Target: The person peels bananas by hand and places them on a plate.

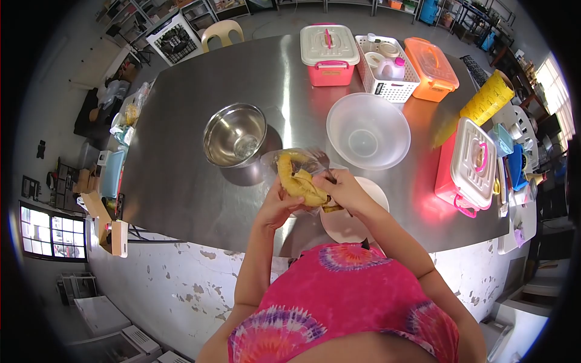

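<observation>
My left hand point(280, 204) is closed around a yellow banana point(298, 186), its thumb lying along the lower side. The banana is curved, with its peel partly loose near my right hand. My right hand point(347, 192) grips a fork point(321, 159), tines pointing up and away from me, while its fingertips meet the banana's right end. A clear plastic bag point(272, 161) lies behind and under the banana. Partly beneath my right hand and forearm is a pale round plate point(348, 227). A steel bowl point(235, 130) and a translucent plastic bowl point(368, 127) stand just beyond my hands.
On the steel table point(181, 181), a pink lidded box point(330, 54), a white basket point(399, 91) of containers and an orange box point(431, 68) line the far edge. Another pink box point(463, 166) and a yellow roll point(488, 100) stand at the right.
</observation>
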The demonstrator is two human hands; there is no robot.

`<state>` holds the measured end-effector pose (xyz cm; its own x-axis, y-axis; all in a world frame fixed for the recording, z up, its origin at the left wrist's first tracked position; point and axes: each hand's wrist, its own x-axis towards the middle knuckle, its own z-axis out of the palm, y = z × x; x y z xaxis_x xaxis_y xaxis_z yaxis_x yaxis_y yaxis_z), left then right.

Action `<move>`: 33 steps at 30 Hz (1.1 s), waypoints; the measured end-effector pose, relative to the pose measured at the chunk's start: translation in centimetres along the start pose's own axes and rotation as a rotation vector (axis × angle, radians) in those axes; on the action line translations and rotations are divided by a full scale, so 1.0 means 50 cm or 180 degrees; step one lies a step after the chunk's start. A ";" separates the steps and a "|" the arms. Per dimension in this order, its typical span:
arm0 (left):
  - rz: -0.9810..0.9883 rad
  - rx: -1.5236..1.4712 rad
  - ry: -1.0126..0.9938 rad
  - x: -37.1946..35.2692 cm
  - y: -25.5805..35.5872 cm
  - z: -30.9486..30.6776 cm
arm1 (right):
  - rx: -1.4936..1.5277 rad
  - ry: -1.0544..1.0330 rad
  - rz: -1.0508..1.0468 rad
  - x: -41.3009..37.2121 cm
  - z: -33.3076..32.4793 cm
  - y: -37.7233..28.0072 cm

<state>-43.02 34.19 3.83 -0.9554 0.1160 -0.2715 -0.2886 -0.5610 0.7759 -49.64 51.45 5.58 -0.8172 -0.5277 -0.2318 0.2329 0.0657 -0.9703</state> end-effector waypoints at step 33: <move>0.0154 -0.1322 -0.0659 0.000 -0.018 -0.013 | 0.1458 -0.0448 0.0884 -0.014 -0.015 -0.012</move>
<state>-42.73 34.16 2.73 -0.9717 0.2191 -0.0884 -0.2343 -0.8455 0.4797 -49.62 52.43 6.25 -0.6214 -0.6532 -0.4327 0.6608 -0.1402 -0.7374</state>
